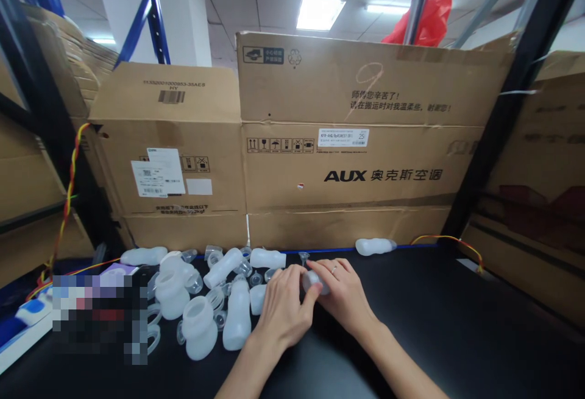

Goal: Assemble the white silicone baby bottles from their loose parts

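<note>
Behind, cardboard boxes wall off the black desk. Left of the hands, pale plastic bottles lie heaped; another bottle lies apart by the boxes. Left hand and right hand meet, each grip pinching a small clear cap just above the desk.

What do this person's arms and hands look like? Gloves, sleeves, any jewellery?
Both arms are bare as far as the picture shows: no sleeves, no gloves, no watch or wristband. The left hand wears nothing. The right hand has a thin, pale ring on one finger. The nails look short and unpainted.
</note>
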Tool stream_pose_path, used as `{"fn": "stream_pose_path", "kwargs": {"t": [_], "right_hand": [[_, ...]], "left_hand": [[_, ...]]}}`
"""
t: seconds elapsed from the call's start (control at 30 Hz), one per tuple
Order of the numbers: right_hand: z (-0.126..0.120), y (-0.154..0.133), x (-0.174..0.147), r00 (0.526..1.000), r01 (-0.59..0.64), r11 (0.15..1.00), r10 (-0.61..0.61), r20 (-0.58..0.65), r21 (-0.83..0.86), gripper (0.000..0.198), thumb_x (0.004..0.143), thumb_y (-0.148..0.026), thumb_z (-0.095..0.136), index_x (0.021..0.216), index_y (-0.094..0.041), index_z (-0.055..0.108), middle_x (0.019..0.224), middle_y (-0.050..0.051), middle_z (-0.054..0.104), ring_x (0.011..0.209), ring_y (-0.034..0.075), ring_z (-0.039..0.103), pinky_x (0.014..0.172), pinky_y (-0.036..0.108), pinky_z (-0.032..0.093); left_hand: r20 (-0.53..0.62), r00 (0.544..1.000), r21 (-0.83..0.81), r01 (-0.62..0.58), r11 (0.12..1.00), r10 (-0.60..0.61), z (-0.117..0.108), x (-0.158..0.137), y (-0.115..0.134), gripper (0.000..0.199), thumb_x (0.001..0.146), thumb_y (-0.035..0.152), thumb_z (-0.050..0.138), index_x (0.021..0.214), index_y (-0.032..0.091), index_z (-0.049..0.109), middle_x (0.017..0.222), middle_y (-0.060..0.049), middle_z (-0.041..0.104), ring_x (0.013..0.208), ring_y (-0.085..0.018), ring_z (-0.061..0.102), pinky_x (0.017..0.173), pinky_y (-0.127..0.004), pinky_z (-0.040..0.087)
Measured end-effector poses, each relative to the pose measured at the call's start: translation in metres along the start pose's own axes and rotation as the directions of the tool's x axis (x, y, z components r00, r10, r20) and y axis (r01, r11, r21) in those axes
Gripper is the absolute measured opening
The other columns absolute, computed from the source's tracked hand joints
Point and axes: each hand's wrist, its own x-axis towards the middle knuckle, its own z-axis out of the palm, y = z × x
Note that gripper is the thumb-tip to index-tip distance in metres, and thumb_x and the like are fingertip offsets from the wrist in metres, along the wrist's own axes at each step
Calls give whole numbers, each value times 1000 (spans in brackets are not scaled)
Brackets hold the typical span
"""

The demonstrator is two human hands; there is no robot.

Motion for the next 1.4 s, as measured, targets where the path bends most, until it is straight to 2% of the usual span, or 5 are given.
{"fn": "stream_pose_path", "kwargs": {"t": [0.2,0.63,0.87,1.07,1.4], "right_hand": [[3,20,-7,992,79,995,-83,-91,-56,26,98,-21,57,116,-30,75,111,6,80,103,23,74,102,44,50],[15,36,-10,977,11,999,-22,-211,-52,15,94,-24,71,106,-32,75,109,5,78,112,27,71,101,49,51],[-5,62,-14,934,-207,976,177,-310,-69,26,95,-30,64,120,-22,65,104,13,72,94,31,68,84,50,52],[-3,28,-8,989,-112,993,114,-94,24,54,84,-8,56,135,-24,60,109,7,75,100,26,67,96,44,47],[-17,82,-20,836,-499,853,520,-174,149,38,88,-53,70,106,-19,71,106,14,70,101,32,63,95,49,46]], "left_hand": [[-65,972,-282,197,939,-224,13,0,17,38,98,49,50,68,26,52,67,-2,58,66,-23,53,70,-35,32],[784,586,-621,726,-297,-206,30,8,43,58,101,59,17,63,22,41,54,11,24,38,-6,19,42,-20,19],[565,718,-791,611,-20,-406,36,-8,37,36,80,40,69,60,25,43,55,5,44,51,-16,53,50,-27,42],[-136,991,-414,-50,909,-7,23,-10,16,47,86,22,66,133,27,60,137,-9,64,128,-30,57,109,-45,44],[-135,945,-167,274,947,-297,11,1,6,31,97,38,53,70,25,44,59,6,50,56,-15,50,60,-27,31]]}}
